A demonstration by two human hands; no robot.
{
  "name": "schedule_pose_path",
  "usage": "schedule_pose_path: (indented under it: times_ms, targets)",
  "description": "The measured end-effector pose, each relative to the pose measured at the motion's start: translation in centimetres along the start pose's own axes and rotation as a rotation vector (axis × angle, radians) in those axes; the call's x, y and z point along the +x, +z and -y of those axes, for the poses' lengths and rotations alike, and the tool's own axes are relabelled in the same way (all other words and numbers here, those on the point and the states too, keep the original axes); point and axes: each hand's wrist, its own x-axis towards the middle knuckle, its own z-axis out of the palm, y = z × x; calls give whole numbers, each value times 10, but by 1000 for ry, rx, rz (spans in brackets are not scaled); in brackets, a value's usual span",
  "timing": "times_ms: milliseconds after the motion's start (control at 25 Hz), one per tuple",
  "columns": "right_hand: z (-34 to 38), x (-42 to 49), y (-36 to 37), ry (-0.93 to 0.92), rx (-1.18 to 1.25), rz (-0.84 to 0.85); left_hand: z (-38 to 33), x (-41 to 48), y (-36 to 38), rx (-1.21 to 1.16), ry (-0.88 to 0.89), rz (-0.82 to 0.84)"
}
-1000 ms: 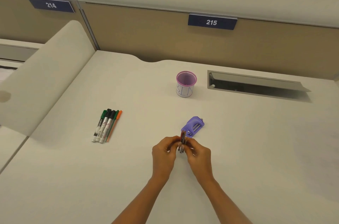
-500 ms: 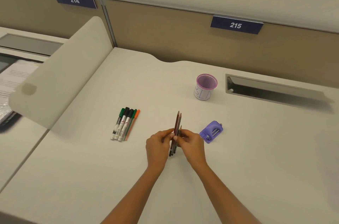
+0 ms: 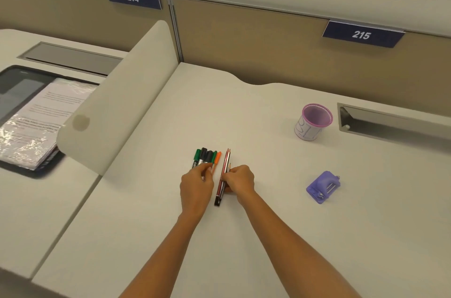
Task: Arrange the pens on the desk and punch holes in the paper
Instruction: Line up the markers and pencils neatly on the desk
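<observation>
A row of markers and pens (image 3: 207, 156) with green, black and orange caps lies side by side on the desk (image 3: 268, 224). My left hand (image 3: 196, 187) rests over their near ends, fingertips touching them. Just to their right lies a bundle of pencils (image 3: 224, 175), points facing away, with my right hand (image 3: 239, 180) pinching it at mid-length against the desk. A purple hole punch (image 3: 323, 186) sits to the right. Printed paper (image 3: 46, 119) in shiny plastic lies on the neighbouring desk at the left.
A pink-rimmed pen cup (image 3: 313, 122) stands at the back right, beside an open cable tray slot (image 3: 390, 124). A curved beige divider (image 3: 122, 100) separates this desk from the left one, where the paper sits on a dark tray (image 3: 17, 82). A partition wall runs behind.
Both hands carried the pencil bundle leftwards from beside the hole punch and laid it down next to the marker row. My left hand has let go and moved onto the markers.
</observation>
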Motion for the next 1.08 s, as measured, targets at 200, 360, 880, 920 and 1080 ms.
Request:
schedule_pose_path:
  times_ms: [200, 360, 880, 920, 1080]
  targets:
    - [13, 6, 13, -2, -88, -15, 17, 27, -20, 47, -33, -17]
    - [15, 4, 15, 6, -114, -43, 26, 36, -24, 104, -68, 55]
    - [12, 4, 21, -46, -168, -153, 25, 40, -23, 82, -68, 94]
    - [11, 5, 21, -49, -157, -153, 25, 40, -23, 80, -67, 96]
    - [5, 9, 18, -39, -115, -160, 28, 40, -23, 61, -77, 88]
